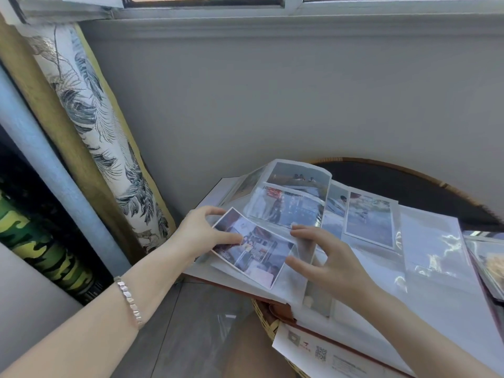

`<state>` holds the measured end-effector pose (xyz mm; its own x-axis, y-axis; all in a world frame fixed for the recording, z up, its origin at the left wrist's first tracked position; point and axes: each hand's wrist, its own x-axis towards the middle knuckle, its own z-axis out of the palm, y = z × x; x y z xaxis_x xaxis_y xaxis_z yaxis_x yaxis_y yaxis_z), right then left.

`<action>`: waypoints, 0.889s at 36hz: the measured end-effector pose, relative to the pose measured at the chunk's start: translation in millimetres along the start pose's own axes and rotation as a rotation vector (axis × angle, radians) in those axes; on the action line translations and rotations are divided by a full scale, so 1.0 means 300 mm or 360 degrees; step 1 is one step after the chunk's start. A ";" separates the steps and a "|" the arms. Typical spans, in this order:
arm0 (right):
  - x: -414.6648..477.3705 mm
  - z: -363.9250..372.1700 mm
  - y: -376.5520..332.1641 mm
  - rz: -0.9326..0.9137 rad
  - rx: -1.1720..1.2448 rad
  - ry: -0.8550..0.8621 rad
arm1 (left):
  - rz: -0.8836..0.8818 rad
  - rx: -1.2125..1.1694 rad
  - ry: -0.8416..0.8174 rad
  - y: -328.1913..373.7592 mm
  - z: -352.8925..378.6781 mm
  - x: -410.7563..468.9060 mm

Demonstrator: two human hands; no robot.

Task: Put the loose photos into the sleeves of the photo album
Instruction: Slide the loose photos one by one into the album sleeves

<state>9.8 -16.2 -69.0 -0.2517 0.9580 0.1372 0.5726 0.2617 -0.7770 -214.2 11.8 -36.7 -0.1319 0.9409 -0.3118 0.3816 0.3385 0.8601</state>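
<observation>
An open photo album [425,252] with clear plastic sleeves lies on a round table. My left hand [203,233] pinches the left edge of a loose photo [253,248], thumb on top, holding it at the mouth of a sleeve on the left page. My right hand [324,260] has its fingers spread, with fingertips touching the clear sleeve [302,249] at the photo's right edge. Part of the photo lies under the plastic. Other sleeves hold photos: one page [294,197] curls up behind, and another filled sleeve [369,219] sits to the right.
The round dark table [409,178] has a woven rim and stands against a grey wall. A patterned curtain [90,118] hangs at left. A printed paper sheet [313,350] sticks out under the album. More photos [491,263] lie at the right edge.
</observation>
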 end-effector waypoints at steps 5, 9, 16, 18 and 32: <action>-0.001 0.010 -0.001 0.0000 -0.0006 0.0008 | 0.0068 -0.0030 0.0158 -0.011 0.011 -0.009; -0.011 0.032 0.010 0.0052 -0.0097 0.0143 | 0.0193 0.0132 0.0213 -0.031 0.029 -0.015; -0.020 0.041 0.022 0.0194 -0.0200 0.0115 | 0.0241 0.0425 0.0166 -0.056 0.065 -0.023; -0.021 0.036 0.021 0.0207 -0.0206 0.0106 | 0.0204 0.0412 0.0139 -0.050 0.051 -0.021; -0.022 0.008 0.016 0.0221 -0.0049 0.0101 | 0.0166 0.0321 0.0208 -0.005 0.013 -0.032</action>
<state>12.4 -21.6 -75.0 -0.1193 0.9905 0.0689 0.6221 0.1286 -0.7723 -210.0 2.3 -36.7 -0.1946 0.9678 -0.1597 0.5724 0.2443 0.7827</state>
